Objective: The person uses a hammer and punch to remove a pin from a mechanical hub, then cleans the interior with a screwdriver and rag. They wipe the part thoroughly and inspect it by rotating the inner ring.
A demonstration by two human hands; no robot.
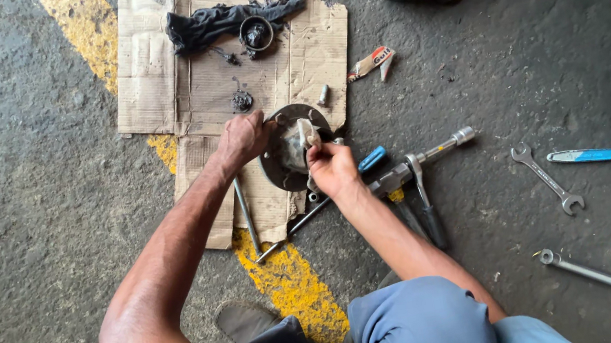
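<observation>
Both hands work at a round metal hub lying on the lower edge of a flattened cardboard sheet on the concrete floor. On the left, the left hand is curled over the hub's rim, fingers closed on it to steady it. Just right of it, the right hand is closed around a pale rag or scrap pressed into the hub's centre. Further right, a ratchet with extension, a blue-handled screwdriver and a spanner lie loose. The hub could well rock or slide on the cardboard if the left grip loosens, pinching fingers; grit from the floor could also get into the greasy centre.
</observation>
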